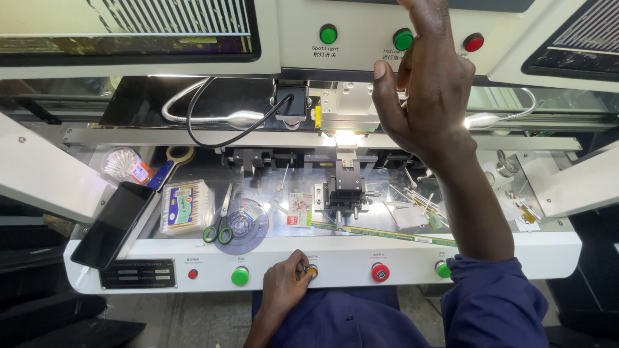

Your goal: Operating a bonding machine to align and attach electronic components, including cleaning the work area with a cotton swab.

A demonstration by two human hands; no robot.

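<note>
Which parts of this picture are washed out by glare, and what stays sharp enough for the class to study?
Head view: the small lamp above the fixture burns out to white, and a second lamp flares beside the right hand; the left hand, scissors and front buttons stay sharp.

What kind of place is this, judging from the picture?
Probably an electronics repair or assembly workshop. A bench machine with coloured push buttons, a small clamping fixture under a bright lamp, and scissors and cotton swabs on the glass suggest it.
</note>
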